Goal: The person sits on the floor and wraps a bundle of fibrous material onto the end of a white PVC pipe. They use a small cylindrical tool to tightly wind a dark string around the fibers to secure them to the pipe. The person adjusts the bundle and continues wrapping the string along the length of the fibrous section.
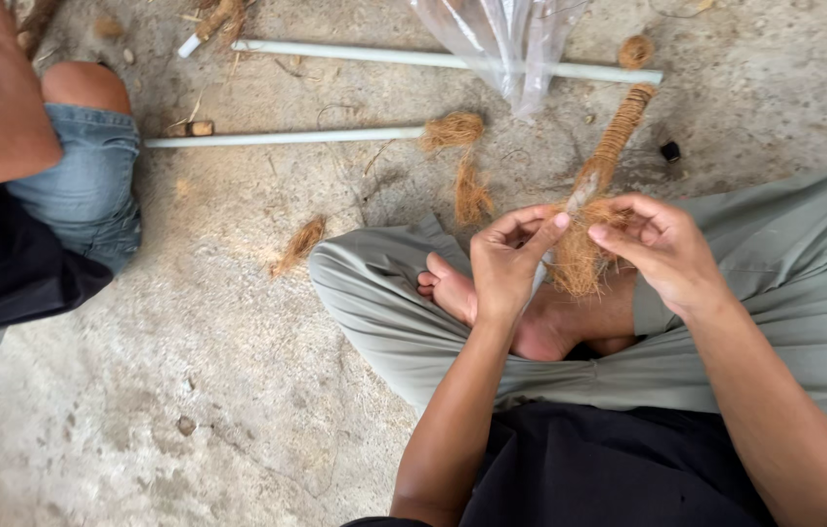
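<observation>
Person sits cross-legged on the concrete floor, grey trousers, bare foot tucked in.

Step in hand looks like binding coir onto a pipe. To do it well, my read: keep the tuft spread evenly round the pipe, hold tension, lay each turn tight against the last.

Left hand: fingers pinched together on the pipe where it meets the loose fibre. Right hand: fingers curled, tips closed on the top of the coir tuft, which hangs between both hands, over the lap.

Beyond the hands the wrapped section runs up and away. Further out: loose coir clumps, two bare white pipes, clear plastic bag. Far left, another person's knee in denim shorts.
</observation>
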